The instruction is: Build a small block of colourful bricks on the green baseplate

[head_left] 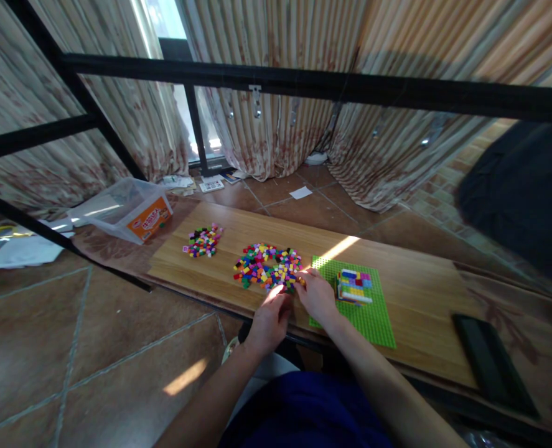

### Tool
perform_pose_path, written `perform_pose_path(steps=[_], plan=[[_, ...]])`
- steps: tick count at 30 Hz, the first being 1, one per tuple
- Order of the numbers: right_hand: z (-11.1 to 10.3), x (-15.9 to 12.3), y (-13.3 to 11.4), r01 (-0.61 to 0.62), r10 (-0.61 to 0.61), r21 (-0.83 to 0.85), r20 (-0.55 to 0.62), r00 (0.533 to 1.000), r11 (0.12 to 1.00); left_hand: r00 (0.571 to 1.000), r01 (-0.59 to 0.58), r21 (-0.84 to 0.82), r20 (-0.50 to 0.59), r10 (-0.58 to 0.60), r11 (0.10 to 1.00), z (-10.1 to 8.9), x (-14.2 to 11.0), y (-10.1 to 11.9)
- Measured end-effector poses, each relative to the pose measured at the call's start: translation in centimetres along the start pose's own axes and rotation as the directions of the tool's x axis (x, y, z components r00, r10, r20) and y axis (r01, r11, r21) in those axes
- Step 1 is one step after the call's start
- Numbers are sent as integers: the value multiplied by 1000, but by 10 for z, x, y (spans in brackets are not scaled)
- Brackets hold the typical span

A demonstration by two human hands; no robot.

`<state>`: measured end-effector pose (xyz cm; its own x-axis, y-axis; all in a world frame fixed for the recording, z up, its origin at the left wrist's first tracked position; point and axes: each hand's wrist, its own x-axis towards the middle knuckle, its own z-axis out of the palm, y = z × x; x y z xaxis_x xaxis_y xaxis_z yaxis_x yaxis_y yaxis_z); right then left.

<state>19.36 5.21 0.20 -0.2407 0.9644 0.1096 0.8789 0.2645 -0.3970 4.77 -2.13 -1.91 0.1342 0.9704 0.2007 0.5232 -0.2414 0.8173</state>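
Several small coloured toy bricks (262, 255) lie in a loose heap on the wooden board. At the heap's near right edge, my right hand (317, 298) has its fingers curled closed among the bricks, near an orange one. My left hand (271, 320) is at the near edge of the heap, its thumb and fingers drawn together. Whatever either hand pinches is too small and too covered to make out. Right of my right hand, a built block of stacked bricks (355, 287) stands on a green studded baseplate (382, 317).
A smaller brick pile (204, 241) lies on the board's left part. A clear plastic box (117, 208) with an orange label stands beyond it. A dark flat object (493, 364) rests at the right end. Black metal bars (304, 79) cross beyond the board (416, 280).
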Motion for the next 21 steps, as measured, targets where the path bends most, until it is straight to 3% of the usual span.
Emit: perform_pose_path(steps=[7, 21], plan=[[2, 1, 6, -44, 46, 90, -20, 999, 995, 1000, 1, -10, 31, -1, 1000, 0, 1, 0], [5, -5, 6, 54, -41, 209, -66, 997, 976, 1000, -2, -4, 16, 3, 1000, -1, 1, 2]])
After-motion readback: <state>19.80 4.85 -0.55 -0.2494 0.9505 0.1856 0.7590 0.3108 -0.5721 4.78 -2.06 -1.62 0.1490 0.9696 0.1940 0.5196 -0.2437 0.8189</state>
